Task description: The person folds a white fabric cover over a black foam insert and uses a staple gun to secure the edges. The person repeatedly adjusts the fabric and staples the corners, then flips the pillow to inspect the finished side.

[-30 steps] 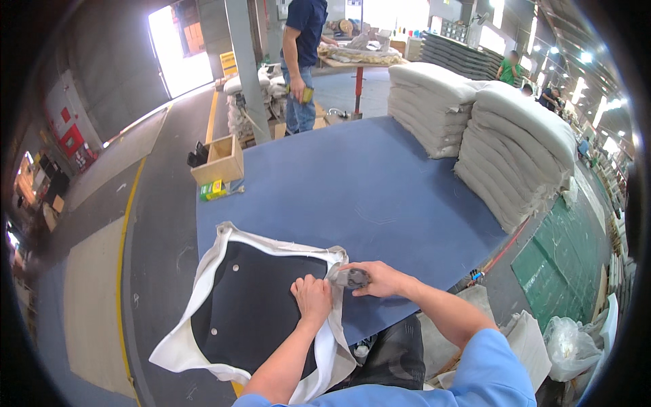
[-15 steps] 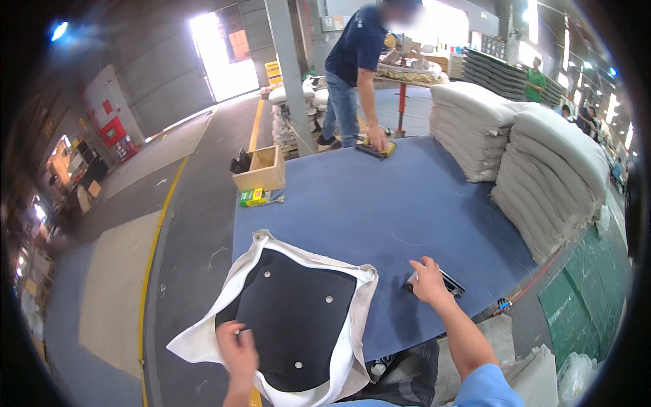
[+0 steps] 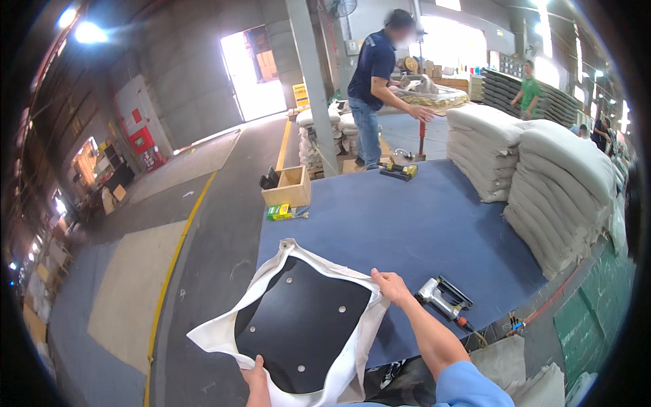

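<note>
A cushion with a black backing board [image 3: 308, 319] lies face down at the near left of the blue table. Several round holes dot the board, and a loose white fabric cover [image 3: 359, 330] stands up around its rim. My right hand [image 3: 391, 287] is closed on the cover at the right-hand corner, thumb on top. At the near left edge, my left hand [image 3: 255, 377] grips the cover, thumb over the rim and other fingers hidden beneath. A silver and black staple gun [image 3: 443, 298] with an orange hose fitting rests on the table right of my right forearm, touched by neither hand.
Stacks of pale cushions [image 3: 559, 193] line the table's right side. On the far left corner are a wooden box [image 3: 287, 186] and a green-yellow carton [image 3: 279, 213]. Beyond the far edge, near a yellow staple gun [image 3: 399, 171], stands a co-worker [image 3: 371, 81]. A grey post [image 3: 313, 88] rises behind.
My right hand has let go of the staple gun and taken the cover's right corner. My left hand has moved to the near edge. The co-worker has released the yellow staple gun and straightened up.
</note>
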### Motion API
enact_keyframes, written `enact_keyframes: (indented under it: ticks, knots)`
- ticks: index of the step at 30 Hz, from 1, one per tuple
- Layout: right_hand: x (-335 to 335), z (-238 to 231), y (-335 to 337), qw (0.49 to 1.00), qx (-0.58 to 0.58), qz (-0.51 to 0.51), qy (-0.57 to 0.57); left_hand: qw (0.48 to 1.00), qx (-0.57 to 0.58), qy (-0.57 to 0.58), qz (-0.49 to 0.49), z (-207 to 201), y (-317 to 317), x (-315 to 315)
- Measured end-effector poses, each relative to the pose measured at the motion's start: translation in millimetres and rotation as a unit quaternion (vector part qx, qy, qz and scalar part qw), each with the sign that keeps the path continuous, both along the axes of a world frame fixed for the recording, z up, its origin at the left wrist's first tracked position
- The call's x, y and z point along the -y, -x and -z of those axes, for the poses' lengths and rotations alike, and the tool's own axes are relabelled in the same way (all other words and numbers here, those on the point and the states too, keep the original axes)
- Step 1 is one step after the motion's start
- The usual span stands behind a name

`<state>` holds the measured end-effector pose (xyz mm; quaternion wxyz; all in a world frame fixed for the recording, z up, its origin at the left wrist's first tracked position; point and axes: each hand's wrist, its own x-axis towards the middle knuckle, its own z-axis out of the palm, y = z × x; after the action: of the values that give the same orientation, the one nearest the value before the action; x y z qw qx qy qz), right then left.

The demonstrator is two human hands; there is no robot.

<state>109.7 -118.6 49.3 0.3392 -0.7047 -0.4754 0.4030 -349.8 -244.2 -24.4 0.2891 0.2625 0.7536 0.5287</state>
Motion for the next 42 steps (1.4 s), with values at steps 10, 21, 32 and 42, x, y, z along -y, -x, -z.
enact_keyframes:
  ticks: [10,21,32,42]
  knots:
    - [130.7,-198.4,13.3,0.837,-0.109,-0.019,-0.536,0.951,0.112,0.007,0.288,-44.1,-25.5,-65.2]
    - [92.9,-252.9,89.9,0.762,-0.124,-0.051,-0.634,0.751,0.226,-0.277,0.556,-279.1,-167.6,-31.6]
    - [78.9,-266.5,140.7,0.749,-0.228,-0.055,-0.619,0.705,0.035,-0.449,0.548,-342.5,-176.6,-45.3]
    - [71.5,-214.3,174.3,0.705,-0.055,0.051,-0.705,0.697,0.069,-0.473,0.535,-331.8,-176.5,-50.0]
